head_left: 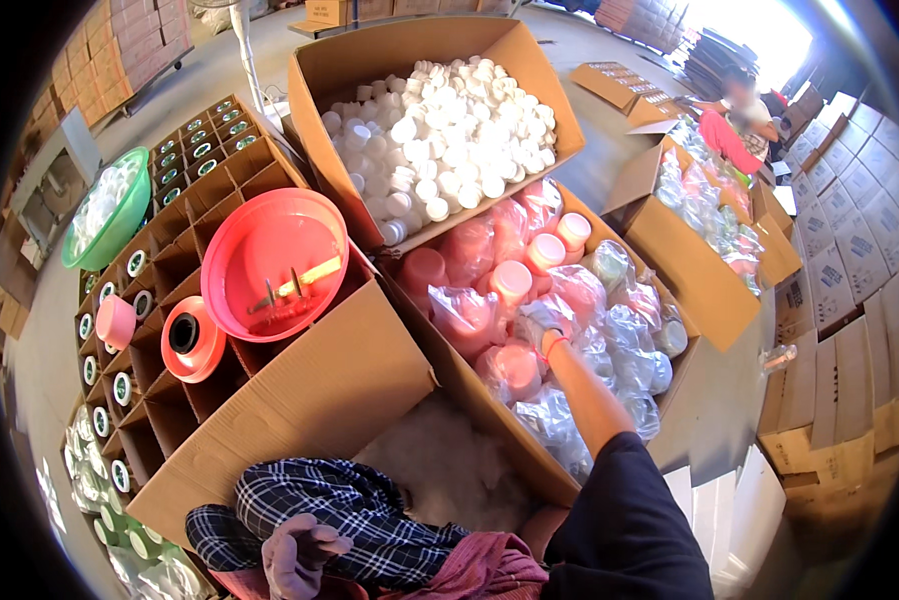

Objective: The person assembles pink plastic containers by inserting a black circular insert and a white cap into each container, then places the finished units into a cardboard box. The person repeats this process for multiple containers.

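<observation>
Grey floor (599, 140), right hand (543, 328) among pink jars (510, 282), left hand (297, 558) by plaid cloth (319, 505)

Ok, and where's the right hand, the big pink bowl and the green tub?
right hand (541, 322): head view, on the back of the hand
big pink bowl (257, 242): head view, on its bare inside
green tub (127, 224): head view, on its outer wall

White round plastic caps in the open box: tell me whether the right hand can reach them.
Probably yes: the white round plastic caps lie heaped in an open-topped brown cardboard box, and the right hand, at bagged pink plastic jars nearby, would need only to clear its near rim.
</observation>
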Demonstrator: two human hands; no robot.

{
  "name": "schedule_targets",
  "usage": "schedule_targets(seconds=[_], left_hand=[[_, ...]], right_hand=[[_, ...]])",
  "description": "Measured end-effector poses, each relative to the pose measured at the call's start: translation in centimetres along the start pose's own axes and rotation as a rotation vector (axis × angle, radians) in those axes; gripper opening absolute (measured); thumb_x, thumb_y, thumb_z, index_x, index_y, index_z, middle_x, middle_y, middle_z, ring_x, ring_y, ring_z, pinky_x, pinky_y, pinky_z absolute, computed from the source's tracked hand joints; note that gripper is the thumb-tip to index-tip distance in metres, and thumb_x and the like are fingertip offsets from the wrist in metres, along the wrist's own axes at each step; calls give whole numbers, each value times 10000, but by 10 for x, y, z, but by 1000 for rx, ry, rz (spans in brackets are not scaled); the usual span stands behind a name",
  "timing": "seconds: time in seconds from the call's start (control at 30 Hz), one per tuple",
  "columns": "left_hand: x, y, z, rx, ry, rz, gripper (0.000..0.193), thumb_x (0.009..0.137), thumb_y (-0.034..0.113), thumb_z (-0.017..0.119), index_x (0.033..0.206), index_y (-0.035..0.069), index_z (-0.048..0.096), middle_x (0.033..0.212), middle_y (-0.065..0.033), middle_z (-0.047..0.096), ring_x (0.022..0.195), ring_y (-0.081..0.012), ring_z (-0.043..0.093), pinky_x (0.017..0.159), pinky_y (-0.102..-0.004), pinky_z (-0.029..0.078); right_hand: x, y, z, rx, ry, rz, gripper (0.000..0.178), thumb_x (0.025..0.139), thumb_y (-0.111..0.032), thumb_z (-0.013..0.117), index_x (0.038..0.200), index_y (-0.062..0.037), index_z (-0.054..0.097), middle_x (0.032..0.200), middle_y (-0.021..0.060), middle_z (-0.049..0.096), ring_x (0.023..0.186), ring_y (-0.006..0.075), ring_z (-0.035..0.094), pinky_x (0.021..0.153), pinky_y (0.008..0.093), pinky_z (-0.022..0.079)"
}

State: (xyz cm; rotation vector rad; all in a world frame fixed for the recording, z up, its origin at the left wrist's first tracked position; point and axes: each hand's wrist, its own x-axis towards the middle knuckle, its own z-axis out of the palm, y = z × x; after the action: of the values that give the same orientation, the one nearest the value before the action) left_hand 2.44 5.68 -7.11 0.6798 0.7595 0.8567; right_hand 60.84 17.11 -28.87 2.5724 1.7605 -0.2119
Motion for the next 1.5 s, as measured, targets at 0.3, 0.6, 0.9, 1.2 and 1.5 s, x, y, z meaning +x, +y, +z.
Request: schedule_targets(seconds=[0.3,0.6,0.9,1.2,1.5], left_hand=[[3,-6,0,-52,32,30,442,1018,313,485,1270,-47,531,1083,-200,656,954,-331,671,874,-463,563],[-4,-7,5,2,-49,148,439,1023,259,417,1294,-70,521,1085,-221,682,955,-353,700,885,-488,572],[29,78,60,407,-80,532,538,932,202,529,1390,-71,454,1387,-166,531,1328,-263,469,1141,-385,320],[-61,78,16,136,39,335,753,812,184,733,1446,-16,380,1369,-108,533,1253,-215,518,1071,-358,404],[-101,72,41,254,26,429,932,748,155,839,1483,-31,296,1414,-116,473,1331,-208,425,1117,-369,334]], right_hand=[[22,24,48,751,-212,-348,225,808,1,631,1024,-63,617,838,67,662,787,204,655,641,325,507],[-41,-53,-107,1282,603,27,200,881,-120,643,1045,-17,596,834,11,562,751,109,518,631,283,449],[-199,-194,-333,1281,1,-421,70,921,-43,558,980,-8,544,790,26,595,716,83,568,631,240,467],[-249,-335,-241,977,-13,-845,312,960,-146,591,1223,21,588,1120,168,631,1018,206,593,912,347,468],[-300,-379,-259,1510,-694,-854,917,733,-293,849,1436,15,347,1351,127,469,1282,221,442,1091,360,338]])
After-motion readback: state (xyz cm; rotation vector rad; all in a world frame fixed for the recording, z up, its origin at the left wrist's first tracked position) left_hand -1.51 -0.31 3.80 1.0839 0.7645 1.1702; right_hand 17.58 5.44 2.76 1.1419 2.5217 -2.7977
